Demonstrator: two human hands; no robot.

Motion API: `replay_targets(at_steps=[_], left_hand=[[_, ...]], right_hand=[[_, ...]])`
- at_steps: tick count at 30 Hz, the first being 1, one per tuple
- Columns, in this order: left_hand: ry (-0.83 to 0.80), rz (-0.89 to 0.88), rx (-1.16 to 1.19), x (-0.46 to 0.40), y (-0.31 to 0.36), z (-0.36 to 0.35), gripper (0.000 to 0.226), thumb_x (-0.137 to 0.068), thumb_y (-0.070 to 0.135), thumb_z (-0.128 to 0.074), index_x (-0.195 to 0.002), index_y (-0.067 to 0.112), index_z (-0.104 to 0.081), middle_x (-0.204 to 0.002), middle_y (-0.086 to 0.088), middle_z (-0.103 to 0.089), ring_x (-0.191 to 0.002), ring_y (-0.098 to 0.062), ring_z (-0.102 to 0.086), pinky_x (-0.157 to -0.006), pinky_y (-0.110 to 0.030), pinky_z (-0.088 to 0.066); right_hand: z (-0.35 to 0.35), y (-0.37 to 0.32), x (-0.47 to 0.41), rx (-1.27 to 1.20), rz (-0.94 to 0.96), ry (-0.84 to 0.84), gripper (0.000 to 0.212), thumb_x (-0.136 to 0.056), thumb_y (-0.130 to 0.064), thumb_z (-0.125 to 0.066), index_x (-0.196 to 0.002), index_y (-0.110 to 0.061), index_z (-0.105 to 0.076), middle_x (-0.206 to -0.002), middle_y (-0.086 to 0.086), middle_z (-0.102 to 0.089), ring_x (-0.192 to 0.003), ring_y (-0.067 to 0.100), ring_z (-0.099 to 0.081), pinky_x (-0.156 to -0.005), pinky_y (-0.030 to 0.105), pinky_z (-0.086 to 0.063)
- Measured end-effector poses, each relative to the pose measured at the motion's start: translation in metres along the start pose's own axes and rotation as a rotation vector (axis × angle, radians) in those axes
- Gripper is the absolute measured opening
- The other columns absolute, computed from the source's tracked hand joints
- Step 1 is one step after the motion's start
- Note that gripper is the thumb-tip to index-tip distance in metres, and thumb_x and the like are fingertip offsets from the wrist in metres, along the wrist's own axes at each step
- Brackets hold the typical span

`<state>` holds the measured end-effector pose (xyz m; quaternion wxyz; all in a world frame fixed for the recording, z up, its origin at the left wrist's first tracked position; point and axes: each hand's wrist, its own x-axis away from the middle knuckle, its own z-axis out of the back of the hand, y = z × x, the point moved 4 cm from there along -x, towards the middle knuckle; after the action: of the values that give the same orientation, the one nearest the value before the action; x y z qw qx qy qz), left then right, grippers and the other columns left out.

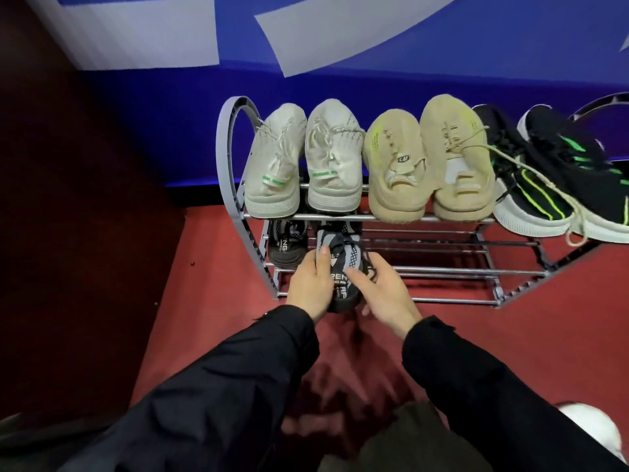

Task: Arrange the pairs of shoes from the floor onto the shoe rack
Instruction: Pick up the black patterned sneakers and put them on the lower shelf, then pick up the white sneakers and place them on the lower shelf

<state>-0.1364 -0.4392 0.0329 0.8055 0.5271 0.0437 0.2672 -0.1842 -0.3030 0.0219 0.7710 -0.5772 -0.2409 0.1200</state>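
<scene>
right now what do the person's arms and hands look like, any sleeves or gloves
Both arms are covered by long black jacket sleeves of a smooth, slightly shiny fabric that creases along the forearms and ends at the wrists. The left hand and right hand are bare: no gloves, and no rings or watch show. The left sleeve has a small tab near its cuff; the right sleeve looks plain.

My fingers (321,258) grip a black-and-grey shoe (340,267) on the shoe rack (442,218) lower tier, beside its mate (286,241); three pairs line the top.
</scene>
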Motion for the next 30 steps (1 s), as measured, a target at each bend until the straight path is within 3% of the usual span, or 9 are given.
replay_targets(at_steps=[3,6,8,10,13,16,21,25,30], left_hand=[[0.008,-0.056,-0.136,-0.016,-0.002,0.0,0.054,-0.103,0.048,-0.031,-0.122,0.005,-0.057,-0.125,-0.019,-0.056,-0.124,-0.033,-0.049,-0.103,-0.039,-0.038],[0.083,-0.065,-0.261,-0.029,-0.012,0.009,0.048,-0.103,0.046,-0.034,-0.123,0.008,-0.055,-0.131,-0.014,-0.048,-0.123,-0.03,-0.047,-0.104,-0.037,-0.037],[0.109,-0.081,-0.308,-0.032,-0.018,0.009,0.046,-0.102,0.047,-0.036,-0.119,0.009,-0.055,-0.128,-0.014,-0.048,-0.121,-0.031,-0.048,-0.104,-0.042,-0.039],[0.132,-0.107,-0.328,-0.031,-0.021,0.008,0.046,-0.101,0.048,-0.037,-0.12,0.011,-0.055,-0.127,-0.011,-0.048,-0.118,-0.031,-0.05,-0.103,-0.046,-0.042],[0.13,-0.124,-0.347,-0.03,-0.022,0.007,0.052,-0.098,0.052,-0.036,-0.128,0.014,-0.054,-0.129,-0.008,-0.048,-0.116,-0.029,-0.053,-0.103,-0.047,-0.044],[0.127,-0.14,-0.347,-0.029,-0.022,0.006,0.053,-0.097,0.054,-0.035,-0.129,0.016,-0.054,-0.13,-0.008,-0.048,-0.117,-0.028,-0.052,-0.104,-0.049,-0.043],[0.11,-0.153,-0.322,-0.023,-0.023,0.001,0.053,-0.099,0.05,-0.04,-0.138,0.015,-0.048,-0.141,-0.007,-0.044,-0.132,-0.024,-0.044,-0.109,-0.045,-0.039],[0.059,-0.142,-0.308,-0.021,-0.028,-0.002,0.053,-0.099,0.052,-0.037,-0.136,0.017,-0.05,-0.137,-0.005,-0.046,-0.127,-0.021,-0.048,-0.106,-0.045,-0.044],[0.095,-0.182,-0.318,-0.008,-0.018,-0.005,0.05,-0.101,0.048,-0.039,-0.134,0.013,-0.051,-0.132,-0.009,-0.047,-0.121,-0.022,-0.05,-0.104,-0.039,-0.043]], right_hand=[[0.013,0.001,-0.023,-0.032,-0.03,0.177,0.014,-0.097,-0.033,-0.056,-0.096,-0.02,-0.061,-0.077,0.014,-0.066,-0.053,0.016,-0.058,-0.043,0.031,-0.049],[0.019,0.013,-0.052,0.076,-0.104,0.248,0.027,-0.096,-0.042,-0.052,-0.086,-0.017,-0.057,-0.081,0.015,-0.068,-0.062,0.027,-0.065,-0.056,0.041,-0.059],[0.015,0.016,-0.069,0.193,-0.119,0.256,0.037,-0.093,-0.048,-0.047,-0.098,-0.014,-0.061,-0.092,0.017,-0.072,-0.084,0.037,-0.068,-0.077,0.046,-0.057],[0.007,0.016,-0.083,0.36,-0.123,0.227,0.051,-0.093,-0.052,-0.04,-0.118,-0.012,-0.06,-0.106,0.022,-0.071,-0.1,0.042,-0.066,-0.088,0.044,-0.052],[-0.004,0.01,-0.092,0.623,-0.074,0.21,0.046,-0.099,-0.045,-0.036,-0.121,-0.009,-0.055,-0.11,0.028,-0.069,-0.107,0.047,-0.062,-0.09,0.046,-0.049],[-0.006,0.008,-0.091,0.728,-0.015,0.228,0.047,-0.102,-0.046,-0.032,-0.128,-0.012,-0.05,-0.11,0.031,-0.067,-0.105,0.049,-0.062,-0.084,0.047,-0.047],[-0.008,0.008,-0.089,0.785,0.038,0.254,0.039,-0.101,-0.038,-0.034,-0.125,-0.013,-0.052,-0.107,0.028,-0.069,-0.101,0.048,-0.064,-0.079,0.045,-0.047],[-0.012,0.004,-0.087,0.869,0.026,0.239,0.044,-0.102,-0.045,-0.032,-0.129,-0.016,-0.051,-0.109,0.024,-0.07,-0.103,0.045,-0.065,-0.081,0.044,-0.048],[0.003,-0.002,-0.08,0.587,-0.125,0.112,0.064,-0.095,-0.063,-0.035,-0.133,-0.014,-0.054,-0.128,0.022,-0.064,-0.121,0.039,-0.059,-0.099,0.042,-0.045]])
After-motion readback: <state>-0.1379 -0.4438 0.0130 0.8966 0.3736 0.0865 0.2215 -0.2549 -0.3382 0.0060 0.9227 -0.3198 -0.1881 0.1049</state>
